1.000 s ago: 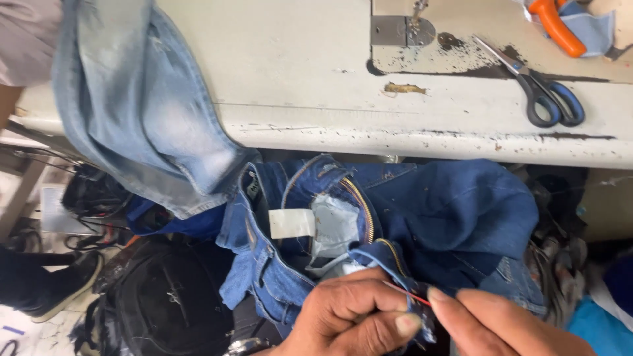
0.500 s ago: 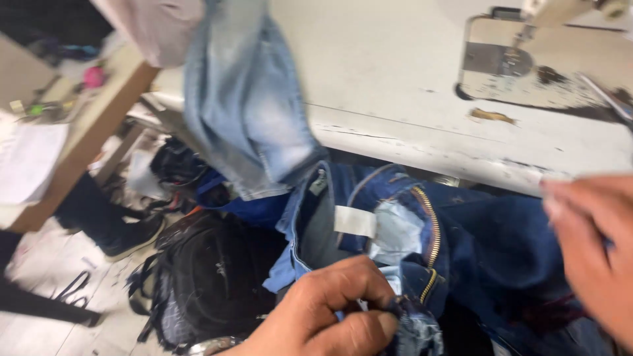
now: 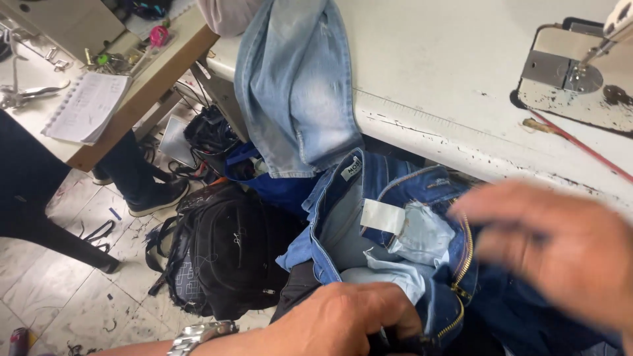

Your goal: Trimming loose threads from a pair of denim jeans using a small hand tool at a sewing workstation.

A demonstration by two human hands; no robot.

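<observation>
Garment sewing workshop: sewing machine (image 3: 580, 72) on worn worktable (image 3: 448, 79), denim jeans (image 3: 297, 86) piled.

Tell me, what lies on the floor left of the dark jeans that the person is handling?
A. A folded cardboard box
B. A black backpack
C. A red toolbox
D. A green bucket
B: a black backpack sits on the tiled floor, left of the dark blue jeans that the left hand grips.
</observation>
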